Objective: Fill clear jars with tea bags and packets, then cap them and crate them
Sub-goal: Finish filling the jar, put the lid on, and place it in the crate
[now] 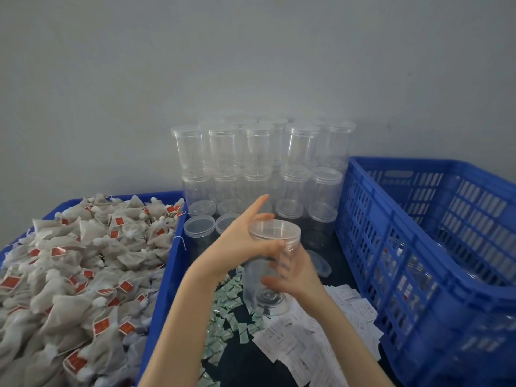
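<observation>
An empty clear jar (269, 263) is held tilted above the worktop (251, 364): the right hand (293, 272) grasps its body, probably to steady it, while the left hand (245, 236) grips the lid (275, 229), likely unscrewing it. Below the hands lie packets (231, 311); tea bags (78, 263) left of them, the blue crate (418, 247) right, stacked jars (259, 163) beyond.

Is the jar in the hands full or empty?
Empty. You can see straight through the clear jar to the fingers of the right hand behind it, with no tea bags inside. The left hand grips its lid.
</observation>
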